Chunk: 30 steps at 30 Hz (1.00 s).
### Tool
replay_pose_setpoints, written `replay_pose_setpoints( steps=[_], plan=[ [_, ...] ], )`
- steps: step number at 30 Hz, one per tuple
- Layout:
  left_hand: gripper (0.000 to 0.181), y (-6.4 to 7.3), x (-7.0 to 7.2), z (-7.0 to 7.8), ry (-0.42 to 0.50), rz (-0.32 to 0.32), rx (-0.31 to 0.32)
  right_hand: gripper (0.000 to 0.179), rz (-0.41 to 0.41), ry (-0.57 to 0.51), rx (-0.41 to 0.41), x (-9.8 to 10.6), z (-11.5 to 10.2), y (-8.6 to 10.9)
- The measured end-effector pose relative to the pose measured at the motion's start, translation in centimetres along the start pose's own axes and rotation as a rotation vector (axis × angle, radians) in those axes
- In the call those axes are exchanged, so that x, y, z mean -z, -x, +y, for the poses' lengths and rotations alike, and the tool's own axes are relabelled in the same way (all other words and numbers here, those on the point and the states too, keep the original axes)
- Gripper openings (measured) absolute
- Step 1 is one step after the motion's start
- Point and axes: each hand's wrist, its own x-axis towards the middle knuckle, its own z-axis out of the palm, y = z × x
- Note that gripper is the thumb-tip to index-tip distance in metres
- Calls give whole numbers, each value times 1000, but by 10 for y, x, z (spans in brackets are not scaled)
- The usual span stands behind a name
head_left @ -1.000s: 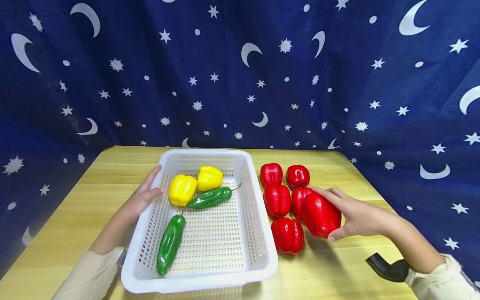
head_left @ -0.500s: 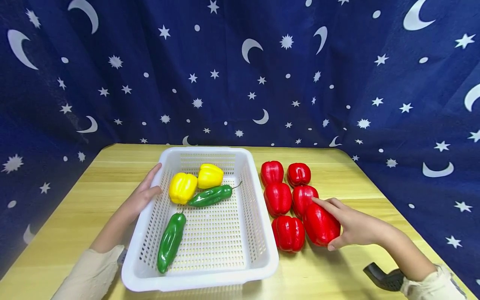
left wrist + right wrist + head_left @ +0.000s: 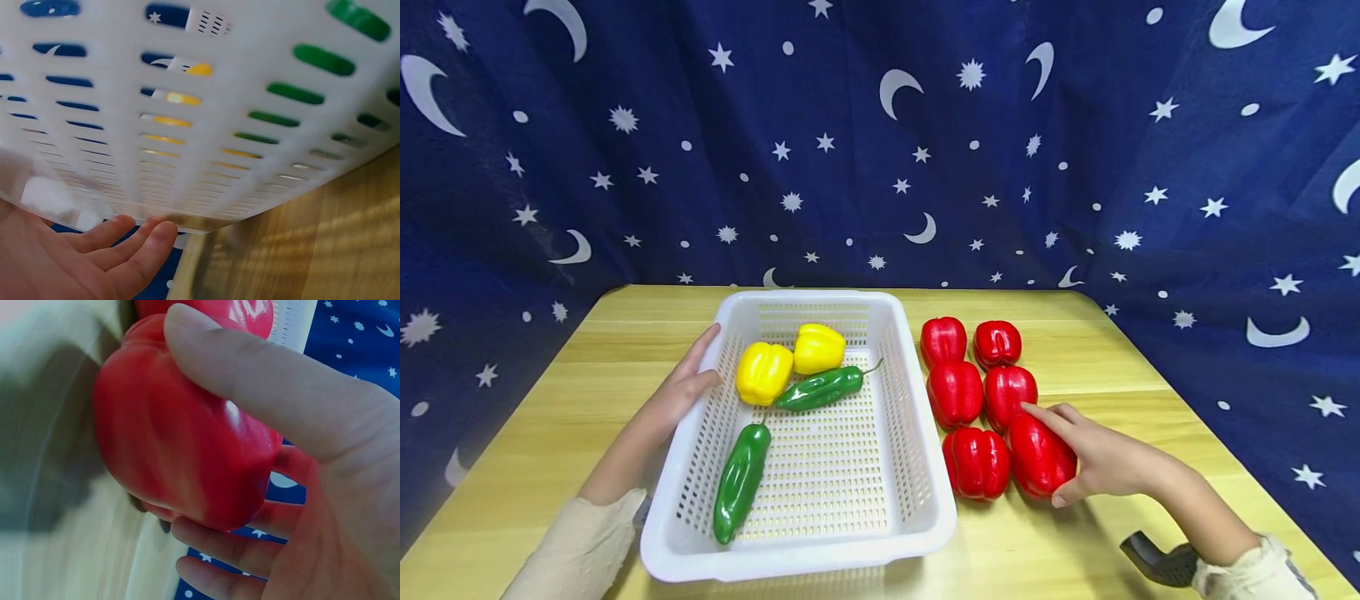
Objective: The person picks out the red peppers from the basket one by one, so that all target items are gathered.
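My right hand (image 3: 1108, 458) grips a red bell pepper (image 3: 1037, 454) at the front right of a cluster of red peppers. Up close in the right wrist view, the thumb lies across this bell pepper (image 3: 181, 437) with the fingers round its far side. At the left side of a white perforated plastic basket (image 3: 805, 562), my left hand (image 3: 676, 398) rests against the rim. Its fingers (image 3: 140, 259) extend loosely along the outer wall in the left wrist view. Inside the basket lie two yellow bell peppers (image 3: 765, 373) and two long green peppers (image 3: 742, 483).
Several other red bell peppers (image 3: 955, 394) stand in two columns right of the basket. Everything is on a light wooden table (image 3: 617, 358). A dark blue curtain (image 3: 850, 125) with moons and stars hangs behind it. A black device (image 3: 1157, 560) is at my right wrist.
My right hand has lowered the red bell pepper toward me, bringing it to the front of the right column, beside the front left one. The left hand and basket have stayed in place.
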Motion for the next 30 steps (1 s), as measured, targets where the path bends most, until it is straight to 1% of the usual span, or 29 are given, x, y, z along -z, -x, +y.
replay_pose_setpoints(
  steps=[9,13,18,24,30],
  plan=[
    [76,0,-1,-1,12,3,-14,104,8,-3,-9,-4,2,1],
    [77,1,0,-1,-1,9,-24,105,10,-6,-13,-6,3,2],
    [76,0,0,-1,-7,10,-11,106,-5,-34,-33,-11,3,3],
    [77,-1,0,-2,7,-1,-24,107,-5,-28,-80,-16,4,3],
    [77,0,0,-2,7,8,-22,109,25,-10,-42,-20,4,3]
  ],
)
